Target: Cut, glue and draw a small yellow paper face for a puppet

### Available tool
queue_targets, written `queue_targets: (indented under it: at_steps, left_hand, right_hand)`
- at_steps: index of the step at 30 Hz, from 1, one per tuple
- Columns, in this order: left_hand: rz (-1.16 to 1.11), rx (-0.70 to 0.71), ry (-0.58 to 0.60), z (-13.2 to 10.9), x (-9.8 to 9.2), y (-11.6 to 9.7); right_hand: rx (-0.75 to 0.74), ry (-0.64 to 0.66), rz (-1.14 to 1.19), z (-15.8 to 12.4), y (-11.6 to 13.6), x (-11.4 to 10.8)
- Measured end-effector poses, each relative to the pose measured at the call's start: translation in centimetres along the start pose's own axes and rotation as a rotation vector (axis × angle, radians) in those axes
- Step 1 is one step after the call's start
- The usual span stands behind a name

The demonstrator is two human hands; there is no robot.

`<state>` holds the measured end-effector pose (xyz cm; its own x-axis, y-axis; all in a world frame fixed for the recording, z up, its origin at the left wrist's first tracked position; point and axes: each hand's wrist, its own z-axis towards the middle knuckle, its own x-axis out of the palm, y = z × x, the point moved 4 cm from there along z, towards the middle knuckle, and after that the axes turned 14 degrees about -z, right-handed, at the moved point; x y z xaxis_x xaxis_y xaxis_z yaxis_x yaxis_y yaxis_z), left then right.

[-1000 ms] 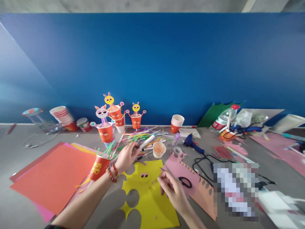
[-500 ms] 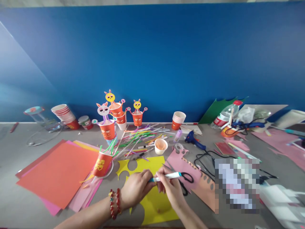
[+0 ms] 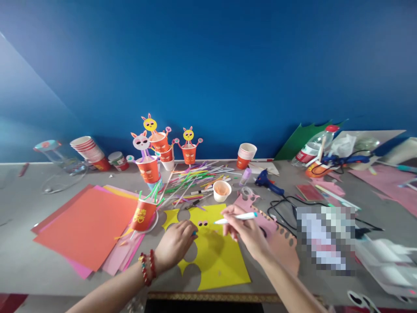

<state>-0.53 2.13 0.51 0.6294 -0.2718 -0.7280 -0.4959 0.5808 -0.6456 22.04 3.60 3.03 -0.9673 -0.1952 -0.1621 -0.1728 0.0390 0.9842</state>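
Observation:
In my right hand (image 3: pixel 246 228) is a white marker (image 3: pixel 244 216) with a teal end, its tip uncapped and pointing left above a yellow sheet (image 3: pixel 224 265) with round cutouts. My left hand (image 3: pixel 176 245), wearing red bead bracelets, is closed with a small blue marker cap (image 3: pixel 194 233) showing at its fingertips. Between the hands, two small pink-and-black eye pieces (image 3: pixel 202 223) lie on the yellow sheet. Black-handled scissors are mostly hidden behind my right hand.
Behind lie loose coloured pipe cleaners (image 3: pixel 198 178) and a paper cup (image 3: pixel 222 191) with orange contents. Orange sheets (image 3: pixel 87 226) and a tipped red cup (image 3: pixel 143 215) are at left. Decorated cup figures (image 3: pixel 148 169) stand behind. A blue glue gun (image 3: pixel 269 182) with its cord lies right.
My hands have parted, pulling the marker and its cap from each other. The right hand moved up and right, the left hand to the left, uncovering the eye pieces.

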Motion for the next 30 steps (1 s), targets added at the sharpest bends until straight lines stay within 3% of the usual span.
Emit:
queue_targets:
  at_steps: [3,6,12,20,30]
  left_hand:
    - [0.057,0.032,-0.021,0.7,-0.3,0.9]
    - [0.085,0.062,0.015,0.9,-0.2,1.2]
    - [0.074,0.191,0.046,1.3,0.5,2.0]
    - [0.119,0.195,0.066,0.7,0.3,1.9]
    - [0.149,0.176,0.135,0.5,0.7,1.9]
  right_hand:
    - [-0.023,0.078,-0.058,1.2,-1.5,2.3]
    - [-0.059,0.074,-0.128,2.2,-2.0,3.0]
    - [-0.110,-0.061,-0.162,3.4,-1.8,3.8]
    - [-0.196,-0.159,-0.246,2.9,-3.3,4.0]
    - [-0.272,-0.076,-0.391,2.8,-3.6,4.4]
